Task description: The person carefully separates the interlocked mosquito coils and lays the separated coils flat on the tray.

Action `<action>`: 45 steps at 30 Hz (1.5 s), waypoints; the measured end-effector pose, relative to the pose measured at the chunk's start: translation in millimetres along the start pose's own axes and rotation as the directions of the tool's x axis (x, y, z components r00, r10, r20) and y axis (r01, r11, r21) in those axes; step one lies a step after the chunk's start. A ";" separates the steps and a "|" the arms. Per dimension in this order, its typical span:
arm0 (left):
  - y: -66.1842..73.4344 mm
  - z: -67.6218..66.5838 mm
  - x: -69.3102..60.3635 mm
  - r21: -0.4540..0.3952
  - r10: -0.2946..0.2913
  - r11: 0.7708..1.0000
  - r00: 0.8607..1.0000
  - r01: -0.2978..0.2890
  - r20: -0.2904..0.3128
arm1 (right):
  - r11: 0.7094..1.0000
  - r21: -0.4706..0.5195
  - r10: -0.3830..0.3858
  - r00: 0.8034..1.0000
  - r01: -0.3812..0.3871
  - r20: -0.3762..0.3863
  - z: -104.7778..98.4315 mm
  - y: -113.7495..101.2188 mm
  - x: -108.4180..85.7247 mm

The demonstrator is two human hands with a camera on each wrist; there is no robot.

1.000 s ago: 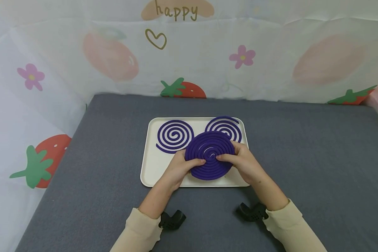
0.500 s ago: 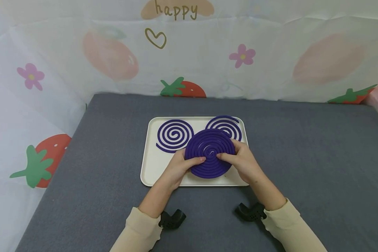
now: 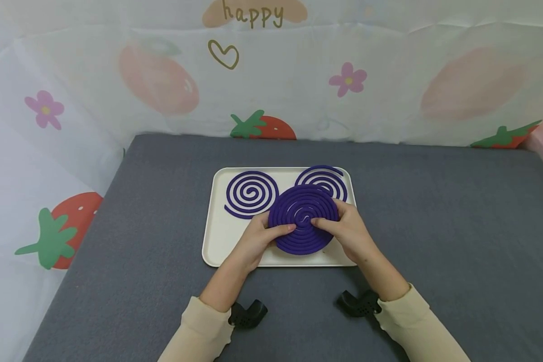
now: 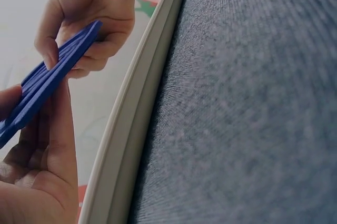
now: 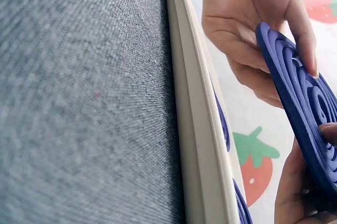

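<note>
A round, dark purple mosquito coil (image 3: 304, 242), its rings packed tightly as if two spirals are nested, is held above the white tray (image 3: 228, 244) by both hands. The left hand (image 3: 254, 239) pinches its left side, thumb on top and fingers underneath. On the opposite side the right hand (image 3: 350, 226) grips the same way, thumb tip near the centre. Both wrist views show the coil (image 4: 48, 88) tilted, clear of the tray rim. A loose single coil (image 3: 252, 193) lies at the tray's far left; another (image 3: 319, 167) at the far right is partly hidden by the held coil.
The tray sits on a grey cloth-covered table (image 3: 140, 241). A white printed curtain (image 3: 289, 60) hangs behind and along the left. Black wrist devices (image 3: 250, 314) sit below the sleeves. The tray's raised rim (image 5: 197, 119) runs close to both wrists.
The held coil has shifted slightly away from the person and a touch to the right. Both hands keep their grip on it; the right wrist has edged left. The loose coils have not moved.
</note>
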State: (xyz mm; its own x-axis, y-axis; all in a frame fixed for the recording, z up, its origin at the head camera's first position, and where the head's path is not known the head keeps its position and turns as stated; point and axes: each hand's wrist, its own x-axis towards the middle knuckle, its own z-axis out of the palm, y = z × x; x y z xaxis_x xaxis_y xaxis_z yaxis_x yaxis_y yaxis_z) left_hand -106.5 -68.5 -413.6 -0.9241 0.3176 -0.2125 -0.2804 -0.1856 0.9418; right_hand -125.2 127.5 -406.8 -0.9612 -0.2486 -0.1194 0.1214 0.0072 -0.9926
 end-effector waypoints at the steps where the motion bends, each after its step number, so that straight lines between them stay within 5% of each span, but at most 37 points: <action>1: 0.1 -0.3 0.0 0.000 0.002 1.000 1.000 -0.002 0.003 | 1.000 -0.006 0.001 1.000 -0.001 -0.002 0.0 0.0 0.0; 23: -1.4 -0.3 0.0 -0.018 -0.022 1.000 0.999 0.021 -0.032 | 1.000 0.016 -0.018 0.993 0.016 0.117 -5.3 1.7 1.3; 33: -4.4 -0.9 1.7 0.097 -0.006 0.995 1.000 0.005 0.010 | 1.000 0.020 0.015 0.999 -0.014 -0.037 2.9 4.1 0.2; 45: -4.7 -1.0 0.1 0.220 0.078 0.971 0.995 -0.090 0.064 | 0.996 -0.081 0.019 0.991 -0.030 -0.134 5.3 2.6 -1.5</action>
State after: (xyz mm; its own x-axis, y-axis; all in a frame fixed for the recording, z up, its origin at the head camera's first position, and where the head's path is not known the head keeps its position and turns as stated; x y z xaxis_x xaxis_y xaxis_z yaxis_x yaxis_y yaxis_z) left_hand -105.5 -68.5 -418.3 -0.9246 0.3610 -0.1214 -0.1319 -0.0045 0.9912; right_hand -122.2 122.7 -409.1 -0.9832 -0.1165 -0.1402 0.1297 0.0931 -0.9872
